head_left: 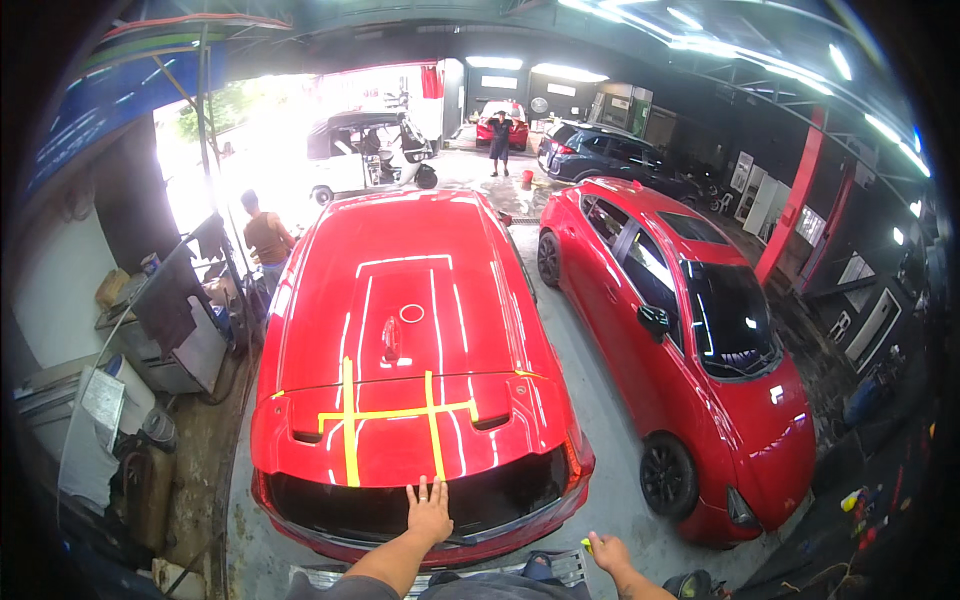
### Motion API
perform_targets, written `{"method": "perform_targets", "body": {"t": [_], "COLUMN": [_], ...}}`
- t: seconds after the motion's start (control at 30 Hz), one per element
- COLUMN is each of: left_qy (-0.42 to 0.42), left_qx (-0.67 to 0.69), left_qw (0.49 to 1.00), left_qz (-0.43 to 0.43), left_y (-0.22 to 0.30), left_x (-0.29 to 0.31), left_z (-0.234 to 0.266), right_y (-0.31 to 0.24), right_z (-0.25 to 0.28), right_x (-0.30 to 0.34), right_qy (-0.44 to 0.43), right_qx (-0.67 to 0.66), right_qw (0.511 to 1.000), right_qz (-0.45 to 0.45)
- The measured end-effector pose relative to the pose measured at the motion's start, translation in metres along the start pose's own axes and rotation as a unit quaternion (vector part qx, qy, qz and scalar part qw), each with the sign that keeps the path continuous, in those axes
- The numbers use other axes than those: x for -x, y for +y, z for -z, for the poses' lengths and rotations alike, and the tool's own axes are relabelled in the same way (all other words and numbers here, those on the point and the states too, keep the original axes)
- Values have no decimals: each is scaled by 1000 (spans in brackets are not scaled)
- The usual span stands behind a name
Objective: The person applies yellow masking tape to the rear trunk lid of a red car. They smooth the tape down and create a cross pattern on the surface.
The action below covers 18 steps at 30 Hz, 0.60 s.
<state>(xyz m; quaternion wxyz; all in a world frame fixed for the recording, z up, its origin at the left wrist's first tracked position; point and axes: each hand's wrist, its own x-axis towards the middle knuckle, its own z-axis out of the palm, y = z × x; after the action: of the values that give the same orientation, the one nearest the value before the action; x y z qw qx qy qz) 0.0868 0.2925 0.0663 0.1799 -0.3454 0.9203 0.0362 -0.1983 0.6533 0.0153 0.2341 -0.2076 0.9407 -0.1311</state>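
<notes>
My left hand (428,514) lies with fingers spread on the rear edge of a red car's roof spoiler (395,460), just above the dark rear window. Its fingertips are by the lower end of a strip of yellow masking tape (435,440). Another tape strip (349,425) runs alongside, and a crosswise strip (395,413) crosses both. Away from the car, low on the right, my right hand (610,553) is closed on a small piece of yellow tape (587,544). A fin-shaped antenna (391,340) and a light ring (411,313) are on the roof.
A silver ribbed platform (570,568) is beneath me. To the right stands a second red car (670,290). Behind are a dark blue car (610,152), a white three-wheeler (370,150) and a standing person (500,140). Another person (266,235) is at left, near a cluttered bench (180,350).
</notes>
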Motion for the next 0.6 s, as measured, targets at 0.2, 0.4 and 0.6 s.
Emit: {"method": "perform_targets", "body": {"t": [0.2, 0.4, 0.6], "left_qy": [104, 201, 173], "left_qx": [11, -38, 15], "left_qw": [990, 967, 975], "left_qz": [-93, -151, -138], "left_y": [-42, -67, -64], "left_x": [-39, -80, -77], "left_z": [4, -22, -6], "right_y": [-17, 87, 120], "right_z": [-8, -48, -46], "right_x": [47, 103, 149], "right_qy": [27, -19, -101], "right_qx": [26, 94, 118], "right_qw": [999, 991, 979], "right_qz": [30, -99, -136]}}
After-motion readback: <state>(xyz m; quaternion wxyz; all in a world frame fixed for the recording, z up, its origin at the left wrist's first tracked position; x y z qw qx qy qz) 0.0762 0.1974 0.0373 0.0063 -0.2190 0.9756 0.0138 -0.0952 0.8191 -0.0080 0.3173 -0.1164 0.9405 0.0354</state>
